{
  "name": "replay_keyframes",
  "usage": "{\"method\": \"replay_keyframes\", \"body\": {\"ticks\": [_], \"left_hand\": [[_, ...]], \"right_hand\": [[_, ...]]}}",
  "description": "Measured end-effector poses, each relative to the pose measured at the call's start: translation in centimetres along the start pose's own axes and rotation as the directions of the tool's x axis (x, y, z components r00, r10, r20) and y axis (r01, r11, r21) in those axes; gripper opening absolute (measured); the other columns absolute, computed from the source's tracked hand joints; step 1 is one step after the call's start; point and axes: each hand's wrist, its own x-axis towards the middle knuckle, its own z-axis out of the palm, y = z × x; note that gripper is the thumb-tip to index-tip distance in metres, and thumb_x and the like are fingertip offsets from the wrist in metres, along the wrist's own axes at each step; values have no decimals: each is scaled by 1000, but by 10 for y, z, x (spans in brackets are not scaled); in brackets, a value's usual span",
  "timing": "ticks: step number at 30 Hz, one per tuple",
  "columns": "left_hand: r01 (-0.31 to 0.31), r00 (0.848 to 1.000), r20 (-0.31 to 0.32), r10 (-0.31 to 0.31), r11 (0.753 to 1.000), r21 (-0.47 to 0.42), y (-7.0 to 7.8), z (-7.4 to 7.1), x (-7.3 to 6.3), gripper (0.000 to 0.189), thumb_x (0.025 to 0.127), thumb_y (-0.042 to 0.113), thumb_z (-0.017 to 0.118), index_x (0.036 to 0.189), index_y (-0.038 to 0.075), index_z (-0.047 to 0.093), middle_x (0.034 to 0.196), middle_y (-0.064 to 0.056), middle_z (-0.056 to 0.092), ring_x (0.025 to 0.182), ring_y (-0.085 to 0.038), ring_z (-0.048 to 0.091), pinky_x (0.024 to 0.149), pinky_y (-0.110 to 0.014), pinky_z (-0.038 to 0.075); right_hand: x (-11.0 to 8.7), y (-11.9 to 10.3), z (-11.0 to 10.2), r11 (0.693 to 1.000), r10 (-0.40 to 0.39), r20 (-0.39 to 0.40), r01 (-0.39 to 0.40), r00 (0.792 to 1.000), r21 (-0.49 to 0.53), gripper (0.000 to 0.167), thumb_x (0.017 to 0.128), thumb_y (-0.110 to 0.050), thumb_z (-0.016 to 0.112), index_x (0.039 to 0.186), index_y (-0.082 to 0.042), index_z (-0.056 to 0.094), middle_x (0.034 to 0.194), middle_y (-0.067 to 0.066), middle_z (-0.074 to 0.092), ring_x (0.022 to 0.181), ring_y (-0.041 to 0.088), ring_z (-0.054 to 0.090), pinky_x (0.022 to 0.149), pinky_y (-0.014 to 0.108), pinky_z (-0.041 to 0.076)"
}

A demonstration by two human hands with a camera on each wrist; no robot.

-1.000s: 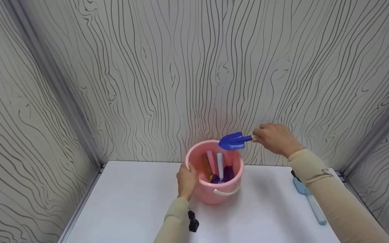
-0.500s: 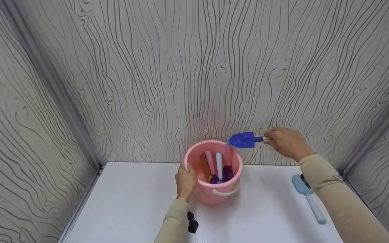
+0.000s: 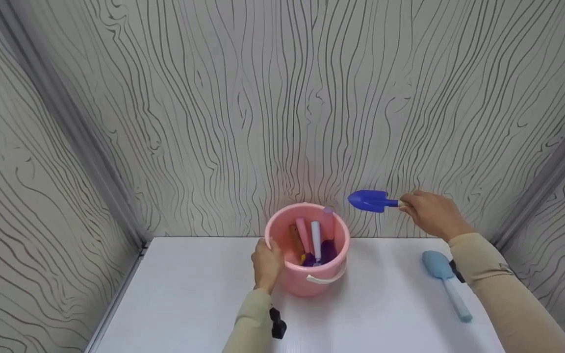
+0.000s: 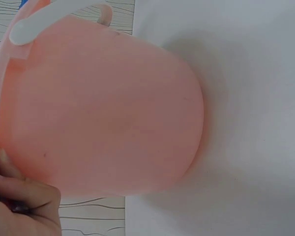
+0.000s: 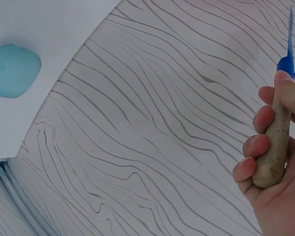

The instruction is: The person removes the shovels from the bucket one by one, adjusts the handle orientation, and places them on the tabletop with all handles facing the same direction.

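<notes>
With its fingers around the wooden handle, my right hand (image 3: 434, 214) holds a small garden trowel (image 3: 368, 201). The trowel's blue blade points left, in the air to the right of the bucket's rim. My left hand (image 3: 268, 264) grips the left rim of a pink bucket (image 3: 307, 287), which stands on the table. Inside lean several tools, among them a pink handle (image 3: 302, 233), a pale blue handle (image 3: 316, 238) and a brown handle (image 3: 295, 236). Purple parts (image 3: 328, 251) lie lower in the bucket. In the right wrist view the wooden handle (image 5: 273, 160) lies across my palm.
A light blue toy shovel (image 3: 438, 265) lies on the white table (image 3: 189, 294) at the right, beside my right forearm. Wood-patterned panels (image 3: 243, 122) rise behind and at both sides. The bucket's white carrying handle (image 3: 324, 281) hangs down its front.
My right hand has moved right with the trowel, from above the bucket's rim to beside it. A lilac handle tip at the rim has come into sight. My left hand stays on the bucket.
</notes>
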Motion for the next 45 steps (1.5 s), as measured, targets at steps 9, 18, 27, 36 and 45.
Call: {"method": "replay_keyframes", "body": {"ticks": [9,18,27,36,45], "left_hand": [[14,1000,9,-14,1000,-17,0,-1,1,35,113,21,48,128,-7,61,109,-20,74,96,-29,75,82,-44,64],[19,1000,-22,-19,1000,-3,4,-1,8,33,113,21,48,124,-6,63,108,-22,74,97,-32,75,82,-47,64],[16,1000,-21,-16,1000,21,3,-4,5,36,113,22,48,130,-7,62,113,-21,73,99,-30,73,84,-45,63],[27,999,-20,-27,1000,16,4,-2,4,36,113,22,48,128,-7,62,110,-21,73,97,-29,73,84,-45,63],[7,1000,-15,-7,1000,7,7,2,1,34,113,20,48,124,-8,63,107,-22,74,99,-32,75,85,-47,63]], "right_hand": [[-22,34,3,998,46,7,-47,999,42,30,108,-12,61,129,9,66,105,24,72,91,43,71,83,63,58],[-46,74,10,979,124,60,-132,991,154,32,109,-6,53,133,14,58,110,31,70,98,50,69,85,68,54],[-77,104,25,940,200,61,-209,978,269,25,110,-2,49,126,16,54,95,25,68,76,27,60,62,42,49],[-106,124,37,909,281,76,-291,957,297,29,111,-2,43,129,20,45,93,28,64,74,28,59,59,39,47],[-131,145,50,896,335,48,-334,941,293,24,103,8,46,122,23,45,93,33,61,79,36,60,63,45,48]]}}
